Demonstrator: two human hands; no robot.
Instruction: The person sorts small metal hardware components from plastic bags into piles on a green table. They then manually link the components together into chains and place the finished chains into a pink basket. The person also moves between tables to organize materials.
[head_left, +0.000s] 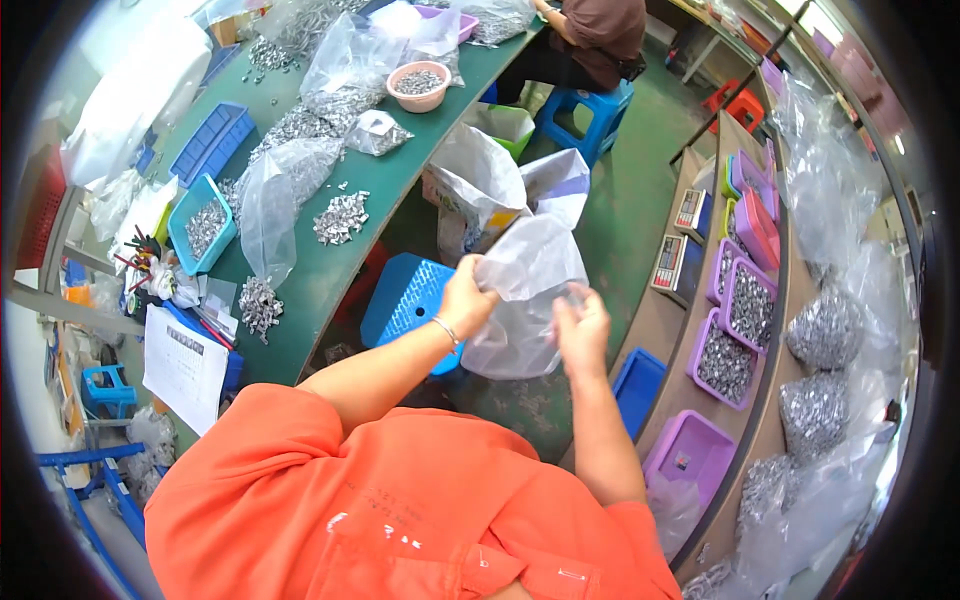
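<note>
In front of me hangs a clear plastic bag [515, 335], limp and see-through, with nothing visible inside it. My left hand [468, 300] is closed on its left edge, with a bracelet on the wrist. At its right edge is my right hand [585, 330], slightly blurred, the fingers bent and pinching the plastic. Just beyond the bag stand open white sacks [470, 175] on the floor. A blue plastic stool [400, 300] is partly hidden behind my left forearm.
On the left, a green table [300, 335] bears heaps of small metal parts [341, 218], a turquoise basket [202, 225] and a pink bowl [418, 88]. Right, a wooden shelf holds purple baskets [690, 450] and filled bags [815, 415]. A seated person [600, 40] is at the far table end.
</note>
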